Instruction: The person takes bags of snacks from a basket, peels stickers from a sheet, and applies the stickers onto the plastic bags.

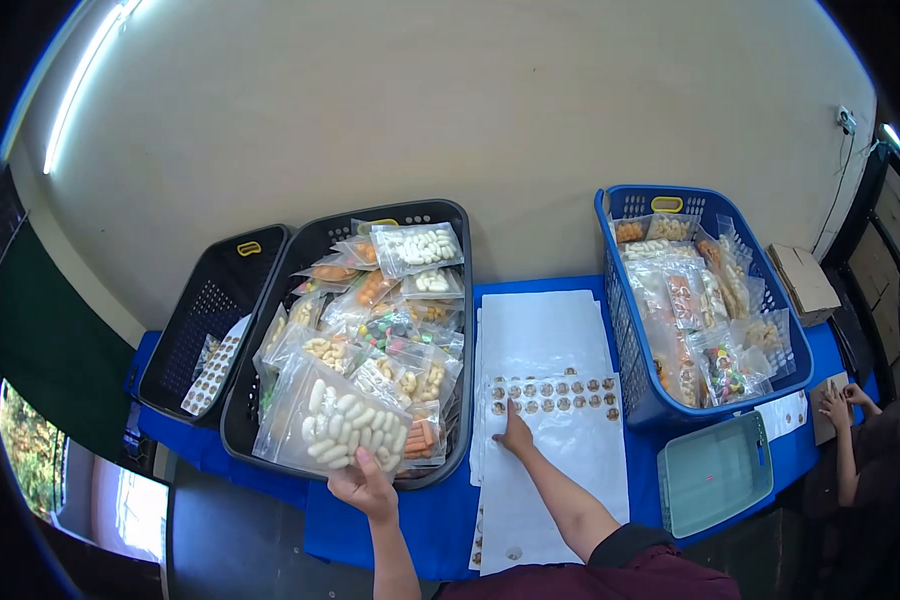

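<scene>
On the blue tablecloth [445, 525], the bag of white pieces [340, 420], at the black basket [243, 405], is pinched by the left hand [363, 488], left of crosswise sticker rows [562, 404] touched by the empty right hand [515, 436].

We wear a dark maroon top [570, 583], its cloth plain where the lower edge of the view lets us see it. The right sleeve [665, 568] ends in a broad black cuff [625, 544], clearly darker than the maroon. Beyond that cuff our right forearm [564, 490] is bare, slim and tapering to the wrist. Our left forearm [396, 556] shows bare too. Our left hand [365, 487] and right hand [515, 436] are ungloved, with slender fingers.
</scene>
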{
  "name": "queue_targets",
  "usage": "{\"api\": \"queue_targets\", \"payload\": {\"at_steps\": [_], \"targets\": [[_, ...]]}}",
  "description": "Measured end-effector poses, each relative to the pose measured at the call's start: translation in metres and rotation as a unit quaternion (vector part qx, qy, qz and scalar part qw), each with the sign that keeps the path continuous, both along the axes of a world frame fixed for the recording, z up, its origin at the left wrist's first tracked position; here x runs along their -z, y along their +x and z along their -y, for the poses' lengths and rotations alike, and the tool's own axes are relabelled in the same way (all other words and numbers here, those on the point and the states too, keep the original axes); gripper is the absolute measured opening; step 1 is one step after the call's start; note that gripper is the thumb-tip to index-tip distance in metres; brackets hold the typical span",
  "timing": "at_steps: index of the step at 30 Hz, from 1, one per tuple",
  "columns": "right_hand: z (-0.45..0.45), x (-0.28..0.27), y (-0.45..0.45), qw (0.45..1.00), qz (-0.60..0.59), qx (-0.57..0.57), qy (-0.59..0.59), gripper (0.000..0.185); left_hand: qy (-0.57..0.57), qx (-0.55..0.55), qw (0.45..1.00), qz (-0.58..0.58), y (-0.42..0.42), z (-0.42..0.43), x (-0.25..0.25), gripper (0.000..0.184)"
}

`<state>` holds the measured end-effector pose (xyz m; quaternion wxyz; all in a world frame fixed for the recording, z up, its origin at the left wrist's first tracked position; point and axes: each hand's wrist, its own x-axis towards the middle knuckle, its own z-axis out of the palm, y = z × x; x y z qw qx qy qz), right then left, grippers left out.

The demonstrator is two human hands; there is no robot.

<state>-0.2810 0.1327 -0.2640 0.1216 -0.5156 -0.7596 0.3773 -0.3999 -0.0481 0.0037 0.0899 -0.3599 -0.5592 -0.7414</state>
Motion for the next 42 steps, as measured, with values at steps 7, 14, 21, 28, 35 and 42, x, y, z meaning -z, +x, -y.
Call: {"api": "queue_targets", "payload": {"at_steps": [7, 14, 21, 28, 35, 42], "targets": [[-0.006, 0.029, -0.003, 0.995, 0.086, -0.044, 0.01, 0.075, -0.018, -0.002, 0.999, -0.026, -0.003, 0.001, 0.001, 0.029], [0.008, 0.032, -0.001, 0.988, 0.069, -0.078, 0.116, 0.048, 0.019, -0.023, 0.999, -0.011, -0.003, -0.001, 0.004, 0.03], [0.031, 0.003, 0.015, 0.977, 0.115, -0.143, 0.107, 0.058, 0.024, 0.001, 1.0, -0.006, -0.003, 0.0, 0.004, 0.029], [0.072, -0.017, 0.052, 0.969, -0.236, 0.015, 0.077, 0.018, 0.035, -0.035, 0.999, -0.012, 0.003, -0.005, -0.008, 0.022], [0.091, -0.199, 0.121, 0.826, -0.51, 0.078, -0.228, 0.008, 0.06, 0.096, 0.982, 0.151, 0.027, 0.0, -0.029, 0.021], [0.139, -0.311, 0.167, 0.841, -0.537, -0.035, -0.065, 0.011, -0.114, 0.425, 0.872, 0.213, 0.146, 0.024, 0.002, 0.035]]}}
